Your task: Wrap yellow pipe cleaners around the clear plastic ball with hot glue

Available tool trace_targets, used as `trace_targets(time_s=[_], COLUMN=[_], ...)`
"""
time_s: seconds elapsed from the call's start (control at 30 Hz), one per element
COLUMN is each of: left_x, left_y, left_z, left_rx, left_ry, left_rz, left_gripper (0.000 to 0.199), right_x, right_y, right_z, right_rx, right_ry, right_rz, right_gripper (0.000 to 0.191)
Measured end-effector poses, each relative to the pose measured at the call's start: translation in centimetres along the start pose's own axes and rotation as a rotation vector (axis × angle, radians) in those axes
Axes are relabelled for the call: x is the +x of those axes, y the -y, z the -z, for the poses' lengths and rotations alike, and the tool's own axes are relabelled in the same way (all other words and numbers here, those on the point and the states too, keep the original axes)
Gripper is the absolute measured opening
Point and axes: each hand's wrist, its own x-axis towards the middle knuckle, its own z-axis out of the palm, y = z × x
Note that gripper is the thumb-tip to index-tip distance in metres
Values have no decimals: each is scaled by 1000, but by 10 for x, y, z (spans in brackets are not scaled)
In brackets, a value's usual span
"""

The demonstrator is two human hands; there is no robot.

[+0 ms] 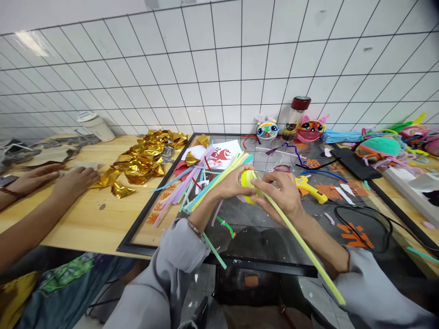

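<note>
My left hand (229, 183) is closed round a small round piece, bright yellow (247, 182) on its upper side and seemingly clear lower down. My right hand (281, 193) pinches at the same piece from the other side. A long yellow fuzzy pipe cleaner (307, 249) runs from its fingers down past my right forearm. Under my left wrist lies a bundle of pastel pipe cleaners (183, 185). A yellow hot glue gun (311, 189) rests just right of my right hand. Fingers partly hide the round piece.
Two decorated animal-face crafts (267, 130) and a lidded bottle (295, 119) stand by the tiled wall. Gold foil (144, 157) lies left, near another person's hands (77, 180). A black cable (372, 210) loops at right, near yarn and a black pouch (356, 163).
</note>
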Motion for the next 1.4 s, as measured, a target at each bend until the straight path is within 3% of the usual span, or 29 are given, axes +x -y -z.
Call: trace_targets(time_s=[0.07, 0.4, 0.7, 1.4], left_x=[0, -2, -2, -1], left_y=[1, -1, -6, -3], left_z=[0, 0, 1, 0], left_rx=[6, -51, -12, 56], left_ry=[3, 29, 55, 18], left_rz=[14, 45, 10, 4], left_gripper=[72, 75, 69, 72], right_x=[3, -13, -18, -21], right_y=[-1, -11, -7, -3], right_z=[-5, -2, -6, -12], right_rx=[86, 349, 302, 343], right_ry=[-47, -53, -73, -21], right_rz=[-48, -368, -273, -306], right_gripper=[17, 17, 17, 15])
